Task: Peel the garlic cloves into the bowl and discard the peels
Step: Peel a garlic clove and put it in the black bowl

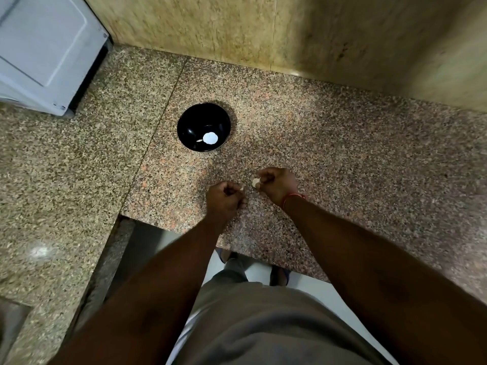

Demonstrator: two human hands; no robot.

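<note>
While both forearms reach forward over the near edge of the speckled granite worktop (329, 143), the head view shows the two hands close together above the stone, just short of touching. The right hand (276, 184) has its fingers curled inward and pinches a pale garlic clove (255, 182) at its fingertips, the clove poking out on the side that faces the other hand; a thin red thread (291, 197) circles that wrist. The left hand (224, 200) is likewise curled, and a small pale scrap of peel (242, 188) shows at its fingertips, held in a pinch just beside the clove, with a narrow gap of worktop visible between the two pieces. Farther from the person, well apart from both hands and slightly to the left of them, a black bowl (189, 122) stands upright on the worktop; inside it, low against the near wall, lie a white rounded piece (210, 138) and a smaller pale sliver (199, 140) touching its left side, though whether these are cloves or peel cannot be told. At the far left corner a white appliance (44, 48) sits on the adjoining slab, and a yellowish stone wall (263, 30) rises behind the worktop.
</note>
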